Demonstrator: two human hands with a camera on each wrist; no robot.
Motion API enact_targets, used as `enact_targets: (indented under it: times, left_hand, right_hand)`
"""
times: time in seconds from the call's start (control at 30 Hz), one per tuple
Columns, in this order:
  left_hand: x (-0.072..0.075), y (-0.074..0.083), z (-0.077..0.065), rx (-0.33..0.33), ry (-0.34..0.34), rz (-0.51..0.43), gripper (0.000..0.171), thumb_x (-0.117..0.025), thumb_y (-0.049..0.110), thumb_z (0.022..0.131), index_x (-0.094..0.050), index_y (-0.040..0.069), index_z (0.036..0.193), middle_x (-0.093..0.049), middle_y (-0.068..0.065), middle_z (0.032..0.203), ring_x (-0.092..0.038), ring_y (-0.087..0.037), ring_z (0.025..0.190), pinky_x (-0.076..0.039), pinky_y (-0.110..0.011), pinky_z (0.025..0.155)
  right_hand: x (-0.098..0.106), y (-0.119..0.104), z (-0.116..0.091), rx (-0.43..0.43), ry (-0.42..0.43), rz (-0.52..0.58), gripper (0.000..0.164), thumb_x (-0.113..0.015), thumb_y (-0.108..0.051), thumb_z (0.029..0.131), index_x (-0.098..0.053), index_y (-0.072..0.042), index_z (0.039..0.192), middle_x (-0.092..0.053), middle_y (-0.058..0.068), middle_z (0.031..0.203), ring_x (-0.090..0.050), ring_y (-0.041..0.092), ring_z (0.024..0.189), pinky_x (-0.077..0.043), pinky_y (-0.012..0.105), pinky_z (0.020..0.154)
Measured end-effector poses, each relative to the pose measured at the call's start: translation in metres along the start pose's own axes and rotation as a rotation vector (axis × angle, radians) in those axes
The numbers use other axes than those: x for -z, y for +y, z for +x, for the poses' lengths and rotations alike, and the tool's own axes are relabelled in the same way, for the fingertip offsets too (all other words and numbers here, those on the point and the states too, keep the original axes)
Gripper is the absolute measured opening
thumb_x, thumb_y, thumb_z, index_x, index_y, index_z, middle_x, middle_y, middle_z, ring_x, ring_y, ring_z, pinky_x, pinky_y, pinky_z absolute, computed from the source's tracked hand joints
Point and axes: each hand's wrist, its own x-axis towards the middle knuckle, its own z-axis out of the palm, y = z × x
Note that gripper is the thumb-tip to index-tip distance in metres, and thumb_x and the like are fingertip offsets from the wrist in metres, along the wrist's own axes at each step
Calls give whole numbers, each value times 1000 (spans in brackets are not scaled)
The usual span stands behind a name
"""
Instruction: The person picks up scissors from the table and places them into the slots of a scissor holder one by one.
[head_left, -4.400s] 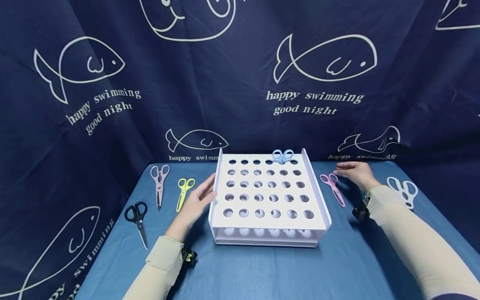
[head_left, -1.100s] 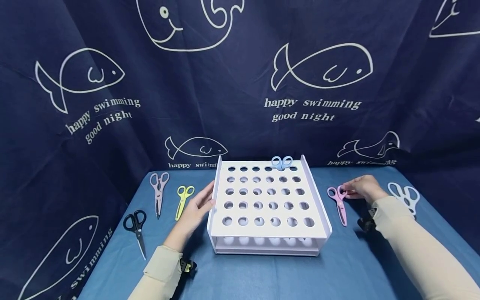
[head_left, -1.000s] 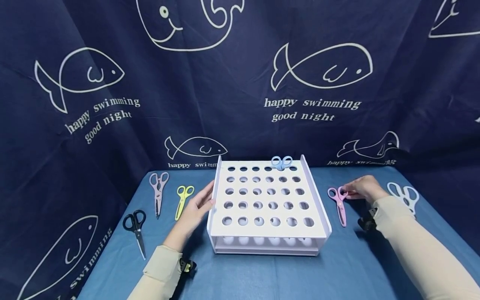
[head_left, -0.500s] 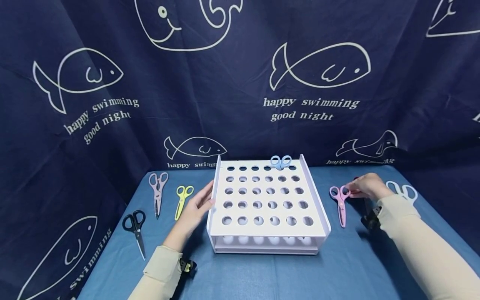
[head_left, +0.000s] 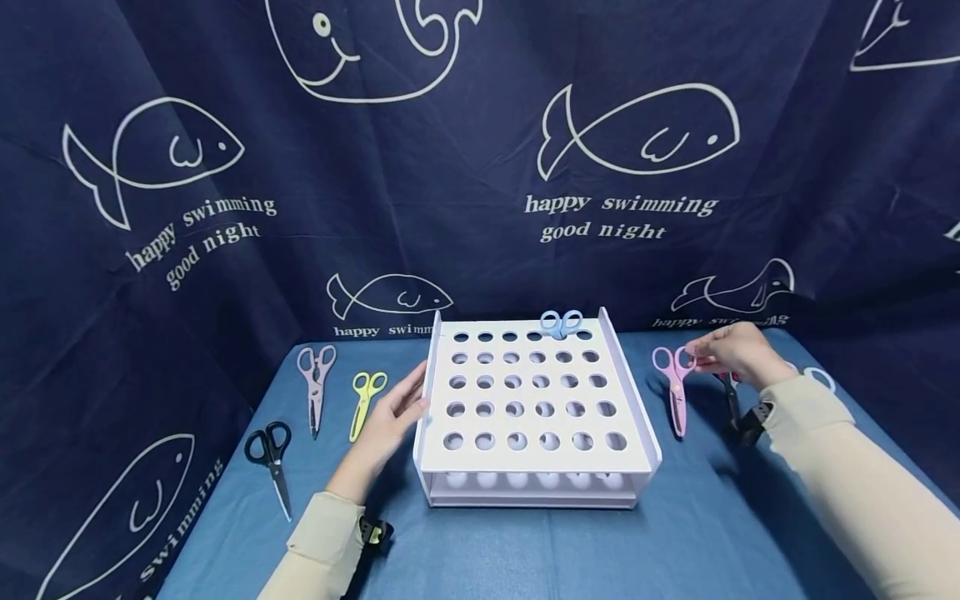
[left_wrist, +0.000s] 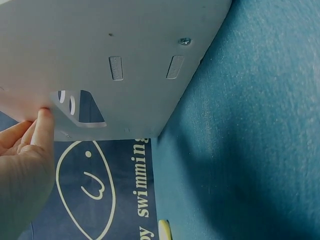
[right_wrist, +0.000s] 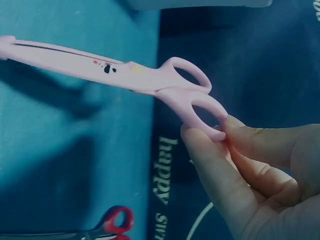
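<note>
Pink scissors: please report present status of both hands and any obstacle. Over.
Right hand pinching pink scissors by one handle loop, held above table. Left hand touching white rack, left side. No obstacle visible between scissors and rack.

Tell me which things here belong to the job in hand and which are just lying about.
Seemingly in use:
pink scissors, pinched by the right hand
white rack, touched by the left hand
blue scissors, in the rack's back row

Just lying about, apparently:
black scissors
yellow scissors
mauve scissors
white scissors
red-handled scissors
</note>
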Motion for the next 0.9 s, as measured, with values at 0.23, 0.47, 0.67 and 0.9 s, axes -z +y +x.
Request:
enact_targets:
  times: [0.23, 0.47, 0.67, 0.9]
  left_hand:
    - [0, -2, 1, 14, 8, 9, 59, -53, 14, 99, -29, 8, 152, -32, -12, 157, -35, -25, 142, -40, -16, 105]
    - [0, -2, 1, 20, 7, 12, 59, -54, 17, 99, -29, 10, 153, -31, -10, 157, -35, -24, 143, -38, -25, 110]
    - [0, -1, 1, 29, 6, 14, 59, -53, 17, 99, -29, 11, 153, -30, -10, 158, -34, -24, 143, -36, -29, 111]
    - [0, -1, 1, 36, 12, 9, 59, -53, 16, 100, -29, 12, 153, -31, -9, 157, -35, -24, 143, -37, -27, 111]
  right_hand:
    - [12, -19, -7, 54, -18, 122, 26, -55, 2, 93, -73, -14, 86, -70, -11, 72, -68, 3, 70, -61, 25, 71]
    - [16, -45, -19, 119, 12, 211, 40, -58, -1, 94, -72, -30, 70, -71, -13, 72, -70, 4, 68, -60, 23, 69]
    - [13, -68, -29, 175, 80, 205, 37, -62, -4, 93, -73, -31, 70, -70, -16, 72, -70, 3, 68, -60, 23, 68]
    - [10, -86, -33, 264, 132, 165, 37, -63, -6, 92, -71, -34, 70, -69, -18, 74, -69, 1, 70, -60, 21, 69]
